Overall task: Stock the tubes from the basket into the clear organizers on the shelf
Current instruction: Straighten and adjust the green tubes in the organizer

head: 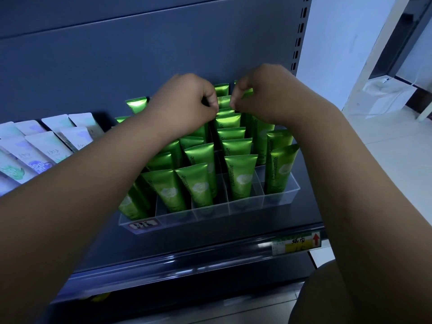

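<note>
Both grips pinch one green tube [224, 101] above dark shelf [233, 244]; pale floor [385, 148] right.

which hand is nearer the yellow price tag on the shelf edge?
Right. The right hand is up at the rear green tubes, above and left of the price tag. The left hand sits further left.

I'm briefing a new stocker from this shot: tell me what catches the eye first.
The bright green Chamomile tubes stand in rows in a clear divided organizer at the centre of the dark shelf. Above the back rows, the left hand and right hand pinch at tube tops, fingertips nearly meeting. To the left lie pale white tubes; a yellow price tag sits on the shelf edge at right.
</note>
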Tool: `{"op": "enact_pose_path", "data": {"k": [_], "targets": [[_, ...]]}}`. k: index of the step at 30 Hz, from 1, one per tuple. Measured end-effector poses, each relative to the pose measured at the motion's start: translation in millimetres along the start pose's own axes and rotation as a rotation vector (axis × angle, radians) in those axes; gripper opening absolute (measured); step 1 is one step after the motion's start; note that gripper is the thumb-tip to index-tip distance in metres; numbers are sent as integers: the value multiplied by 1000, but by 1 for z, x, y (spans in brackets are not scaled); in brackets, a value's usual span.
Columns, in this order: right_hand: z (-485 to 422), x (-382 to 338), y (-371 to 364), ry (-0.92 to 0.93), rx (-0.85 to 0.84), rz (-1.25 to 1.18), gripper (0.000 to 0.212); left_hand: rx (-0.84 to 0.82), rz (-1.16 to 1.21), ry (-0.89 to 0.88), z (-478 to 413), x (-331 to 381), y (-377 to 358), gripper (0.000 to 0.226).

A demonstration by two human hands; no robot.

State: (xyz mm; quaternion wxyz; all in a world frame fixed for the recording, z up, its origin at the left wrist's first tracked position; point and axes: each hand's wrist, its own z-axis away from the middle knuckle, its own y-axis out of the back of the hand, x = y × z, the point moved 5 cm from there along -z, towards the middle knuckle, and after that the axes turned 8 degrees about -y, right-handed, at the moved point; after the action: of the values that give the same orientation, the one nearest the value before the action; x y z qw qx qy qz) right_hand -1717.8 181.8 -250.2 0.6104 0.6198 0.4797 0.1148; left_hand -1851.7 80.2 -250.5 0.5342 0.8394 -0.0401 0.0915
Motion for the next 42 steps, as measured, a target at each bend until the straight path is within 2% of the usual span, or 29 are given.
{"op": "enact_pose_path", "data": {"k": [6,17,28,31,39,42], "targets": [[-2,-1,-2,18,21,90,15,9,20,-23,-3,4,-3,9],[0,-4,3,-8,-20,83,19,-20,121,8,3,-2,-3,9],[4,-2,4,-29,-59,53,19,5,102,47,10,2,1,8],[6,-2,5,-22,-45,25,22,51,32,103,16,4,9,18],[21,-26,-4,65,78,81,62,-12,-160,196,55,7,25,59],[37,-47,-10,86,76,138,61,-16,-238,241,75,5,35,63]]}}
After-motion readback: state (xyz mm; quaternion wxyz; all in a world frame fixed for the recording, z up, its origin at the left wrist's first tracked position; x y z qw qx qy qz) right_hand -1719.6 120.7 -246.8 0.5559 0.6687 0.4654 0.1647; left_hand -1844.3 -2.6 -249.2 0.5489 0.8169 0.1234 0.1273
